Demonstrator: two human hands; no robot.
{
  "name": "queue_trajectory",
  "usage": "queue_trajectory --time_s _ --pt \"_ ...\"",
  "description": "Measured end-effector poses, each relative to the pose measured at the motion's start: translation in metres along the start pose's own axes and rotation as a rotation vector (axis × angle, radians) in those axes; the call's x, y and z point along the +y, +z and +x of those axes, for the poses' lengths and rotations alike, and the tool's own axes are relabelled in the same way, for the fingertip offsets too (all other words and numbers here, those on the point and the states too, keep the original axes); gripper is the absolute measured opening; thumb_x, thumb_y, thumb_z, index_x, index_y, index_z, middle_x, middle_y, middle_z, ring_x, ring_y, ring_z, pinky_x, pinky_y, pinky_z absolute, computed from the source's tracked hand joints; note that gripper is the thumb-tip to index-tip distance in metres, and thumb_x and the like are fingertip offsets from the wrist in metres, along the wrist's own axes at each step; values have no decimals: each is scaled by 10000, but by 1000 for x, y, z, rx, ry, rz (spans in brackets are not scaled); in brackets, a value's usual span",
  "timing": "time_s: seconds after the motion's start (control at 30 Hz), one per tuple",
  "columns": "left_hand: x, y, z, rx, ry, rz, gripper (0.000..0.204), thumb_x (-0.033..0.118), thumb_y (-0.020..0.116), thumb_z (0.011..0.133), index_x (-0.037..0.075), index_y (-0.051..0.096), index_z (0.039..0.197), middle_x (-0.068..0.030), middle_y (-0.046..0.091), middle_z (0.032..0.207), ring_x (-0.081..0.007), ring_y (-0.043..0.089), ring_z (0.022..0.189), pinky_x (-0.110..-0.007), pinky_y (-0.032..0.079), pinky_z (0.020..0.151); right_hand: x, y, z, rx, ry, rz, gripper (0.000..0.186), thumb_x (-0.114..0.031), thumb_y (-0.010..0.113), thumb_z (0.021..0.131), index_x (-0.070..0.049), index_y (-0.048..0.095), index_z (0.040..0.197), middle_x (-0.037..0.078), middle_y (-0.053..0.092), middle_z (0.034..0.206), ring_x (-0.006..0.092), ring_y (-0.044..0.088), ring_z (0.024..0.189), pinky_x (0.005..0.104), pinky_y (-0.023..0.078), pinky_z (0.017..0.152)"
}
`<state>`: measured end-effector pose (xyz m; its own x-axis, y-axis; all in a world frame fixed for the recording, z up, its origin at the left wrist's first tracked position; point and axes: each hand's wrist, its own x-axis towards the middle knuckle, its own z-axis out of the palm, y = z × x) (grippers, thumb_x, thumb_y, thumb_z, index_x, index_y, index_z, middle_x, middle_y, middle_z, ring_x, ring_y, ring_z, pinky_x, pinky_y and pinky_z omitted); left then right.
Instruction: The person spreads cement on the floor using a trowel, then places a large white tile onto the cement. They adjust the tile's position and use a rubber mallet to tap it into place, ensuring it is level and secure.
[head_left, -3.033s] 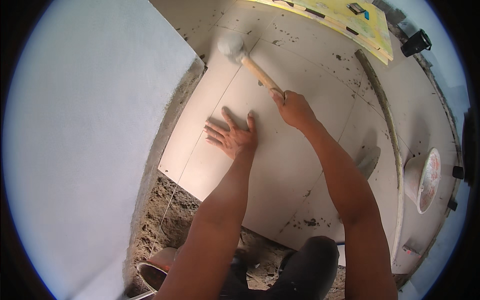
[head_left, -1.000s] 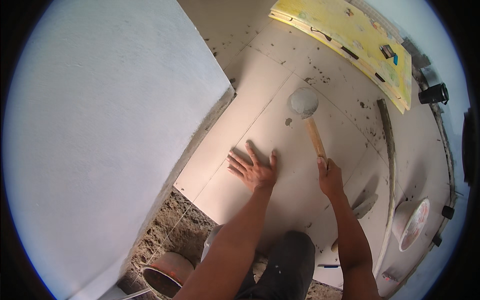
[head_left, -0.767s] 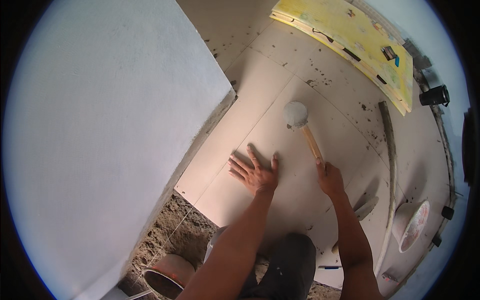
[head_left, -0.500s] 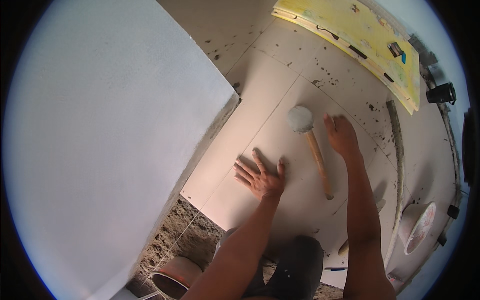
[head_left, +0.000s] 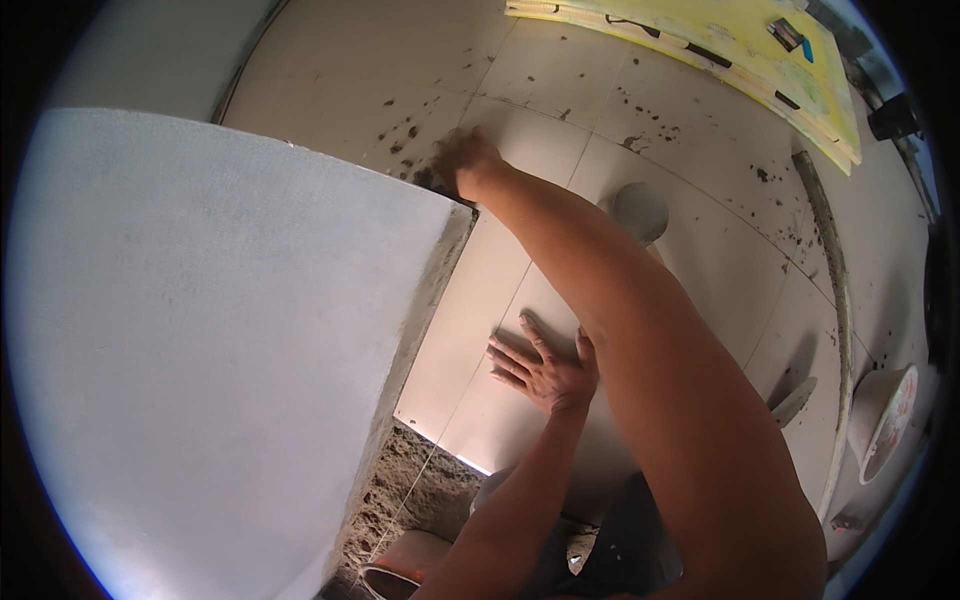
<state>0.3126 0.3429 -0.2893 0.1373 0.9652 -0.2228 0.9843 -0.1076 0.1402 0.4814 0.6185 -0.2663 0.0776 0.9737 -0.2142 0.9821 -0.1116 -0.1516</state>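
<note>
My left hand [head_left: 545,372] lies flat with fingers spread on a beige floor tile [head_left: 450,375], just right of the wall's lower edge. Stretched across to the far left, my right hand [head_left: 470,165] is at the corner of the pale wall [head_left: 250,330], by some dark mortar crumbs. Motion blurs its fingers, so I cannot make out whether they hold anything. Beneath my right forearm lies a mallet [head_left: 640,212] with a round grey head; the forearm hides nearly all of its wooden handle.
Rough mortar [head_left: 410,490] shows beside the near tile edge, with a string across it and a bucket [head_left: 405,565]. On the right are a trowel [head_left: 793,402], a long strip [head_left: 830,240] and a pale bowl [head_left: 885,425]. Yellow boards [head_left: 700,40] lie at the back right.
My right hand has swung left from beside the mallet to the wall corner, its forearm now covering the mallet's handle. My left hand stays flat on the tile. The view has shifted.
</note>
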Motion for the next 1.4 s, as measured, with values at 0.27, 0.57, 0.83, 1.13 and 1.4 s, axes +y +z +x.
queue_trajectory --time_s 0.27,0.57,0.83,1.13,1.4 --pt "1 -4 0 5 29 -12 969 746 423 832 145 169 1548 -345 4 1553 -484 -85 1449 -628 -72 1131 -1 10 -10 92 43 73 409 -279 443 941 -156 574 1309 87 410 1499 306 367 1381 527 262 1114" --pt "1 -5 -1 32 44 17 952 718 445 842 136 177 1547 -352 10 1548 -481 -59 1453 -626 -62 1135 3 -55 -22 -257 15 91 329 -141 557 859 -132 680 1164 90 646 1244 288 583 1178 526 352 994" --pt "2 -10 -3 42 56 -25 927 672 482 856 123 187 1543 -353 29 1545 -491 -25 1451 -625 -39 1139 67 -81 -229 867 320 485 294 -207 606 922 16 605 1114 228 633 1057 389 637 975 432 513 840" --pt "5 -14 0 8 20 21 913 683 434 874 148 143 1554 -325 -11 1560 -462 -77 1458 -603 -56 1149 -9 60 -396 168 807 660 372 -235 612 918 32 476 1138 218 597 895 374 616 805 441 497 720" --pt "2 5 -1 66 -10 68 919 758 306 877 190 87 1565 -298 -42 1574 -425 -87 1471 -572 -43 1164 14 48 -399 192 860 427 351 -285 676 831 8 566 990 270 565 1182 389 576 1100 484 475 888"
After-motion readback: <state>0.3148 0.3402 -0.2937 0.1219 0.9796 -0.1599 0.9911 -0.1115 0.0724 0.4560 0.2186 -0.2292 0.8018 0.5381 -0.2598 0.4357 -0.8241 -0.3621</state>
